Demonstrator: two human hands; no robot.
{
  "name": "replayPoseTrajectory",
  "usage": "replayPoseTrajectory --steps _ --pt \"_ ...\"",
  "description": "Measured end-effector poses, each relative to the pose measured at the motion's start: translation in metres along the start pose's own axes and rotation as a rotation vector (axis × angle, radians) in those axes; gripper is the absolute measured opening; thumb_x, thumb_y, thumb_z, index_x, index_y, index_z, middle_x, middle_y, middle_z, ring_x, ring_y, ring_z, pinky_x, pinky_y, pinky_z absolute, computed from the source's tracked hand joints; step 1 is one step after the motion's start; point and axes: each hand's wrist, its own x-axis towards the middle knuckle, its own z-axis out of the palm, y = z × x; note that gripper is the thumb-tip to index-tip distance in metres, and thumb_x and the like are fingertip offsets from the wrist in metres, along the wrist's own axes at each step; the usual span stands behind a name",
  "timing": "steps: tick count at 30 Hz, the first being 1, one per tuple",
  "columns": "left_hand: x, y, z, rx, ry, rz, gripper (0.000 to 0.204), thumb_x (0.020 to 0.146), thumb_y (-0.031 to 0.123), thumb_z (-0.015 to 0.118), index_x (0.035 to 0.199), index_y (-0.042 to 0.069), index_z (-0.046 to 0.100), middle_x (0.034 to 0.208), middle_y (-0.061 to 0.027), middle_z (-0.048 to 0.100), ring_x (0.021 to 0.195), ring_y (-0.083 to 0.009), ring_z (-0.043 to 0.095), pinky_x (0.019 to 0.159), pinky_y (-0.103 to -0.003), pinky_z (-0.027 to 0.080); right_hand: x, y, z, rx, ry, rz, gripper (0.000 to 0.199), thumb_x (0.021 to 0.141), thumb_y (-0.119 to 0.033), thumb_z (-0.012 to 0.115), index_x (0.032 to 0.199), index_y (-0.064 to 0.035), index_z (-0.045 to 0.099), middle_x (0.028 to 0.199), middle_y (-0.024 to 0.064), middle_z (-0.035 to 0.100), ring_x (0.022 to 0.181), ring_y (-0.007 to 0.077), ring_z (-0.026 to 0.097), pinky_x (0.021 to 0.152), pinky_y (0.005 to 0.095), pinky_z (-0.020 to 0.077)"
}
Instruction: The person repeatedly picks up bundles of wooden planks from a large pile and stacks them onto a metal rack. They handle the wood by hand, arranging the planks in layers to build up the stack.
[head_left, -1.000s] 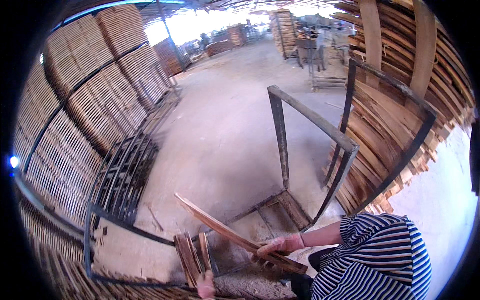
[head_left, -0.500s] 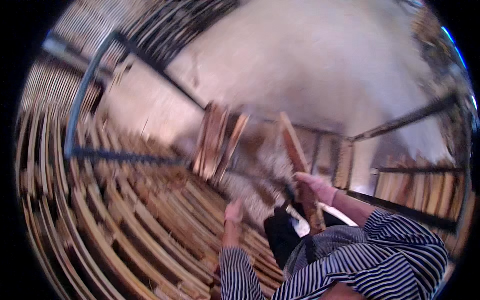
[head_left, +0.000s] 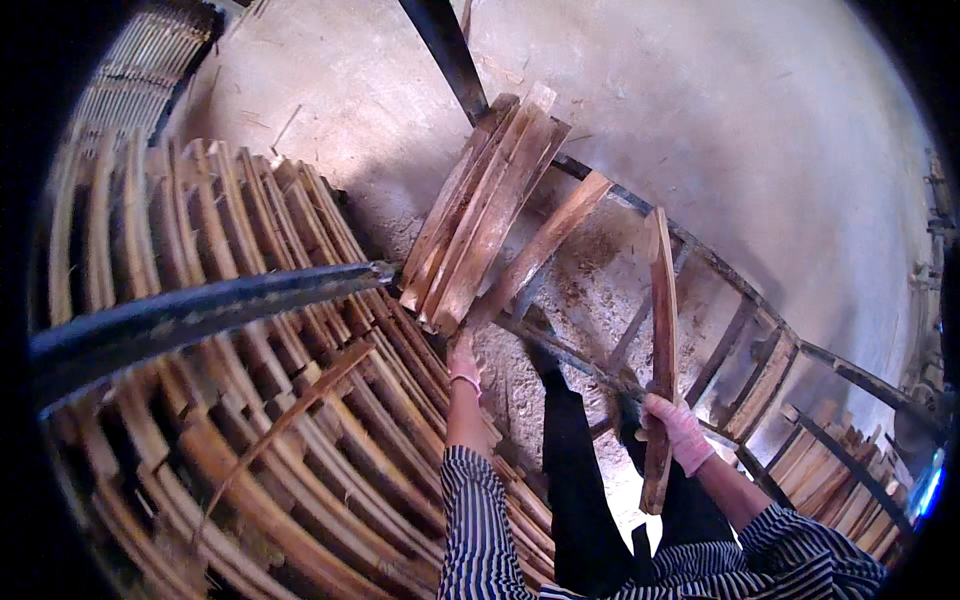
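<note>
My right hand (head_left: 682, 432), in a pinkish glove, is closed around a long, narrow wooden slat (head_left: 663, 320) held nearly upright before my legs. My left hand (head_left: 464, 364), also gloved, is at the near end of another wooden slat (head_left: 555, 232); its fingers are partly hidden but appear closed on that end. This second slat slants up and right across the metal frame. Just left of it, a small stack of wooden slats (head_left: 490, 205) lies across the frame, close above my left hand.
Rows of stacked slats (head_left: 270, 440) fill the left side, crossed by a dark metal bar (head_left: 200, 310). The metal frame (head_left: 720, 270) with crossbars runs toward the right. More upright slats (head_left: 835, 475) stand at lower right. Debris litters the pale floor (head_left: 700, 120).
The view has swung around and sharpened. My left hand has reached forward to the slat beside the stack, which now slants away from it. My right hand still holds its slat.
</note>
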Motion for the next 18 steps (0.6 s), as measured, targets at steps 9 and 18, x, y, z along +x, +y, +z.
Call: replayPoseTrajectory --steps 9,18 --pt "-0.071 -0.037 0.014 -0.132 -0.128 0.189 0.041 0.087 0.018 0.080 0.116 -0.001 0.057 0.102 -0.0050 0.062 0.086 -0.0170 0.060 0.079 -0.032 0.052 0.119 -0.042 0.117 -0.249 0.312 -0.236 0.068 0.084 -0.036 0.080 0.136 -0.0048 0.051 0.109 0.0098 0.065 0.092 0.0214 0.064 0.079 0.0340 0.0530" --pt "-0.210 0.048 0.042 0.963 -0.761 0.662 0.056 0.079 0.012 0.081 0.128 0.001 0.056 0.114 -0.0169 0.066 0.110 -0.0261 0.064 0.096 -0.039 0.051 0.143 -0.067 0.103 -0.257 0.175 -0.094 0.081 0.079 -0.044 0.083 0.134 0.0040 0.048 0.118 0.0185 0.066 0.108 0.0242 0.064 0.091 0.0353 0.0497"
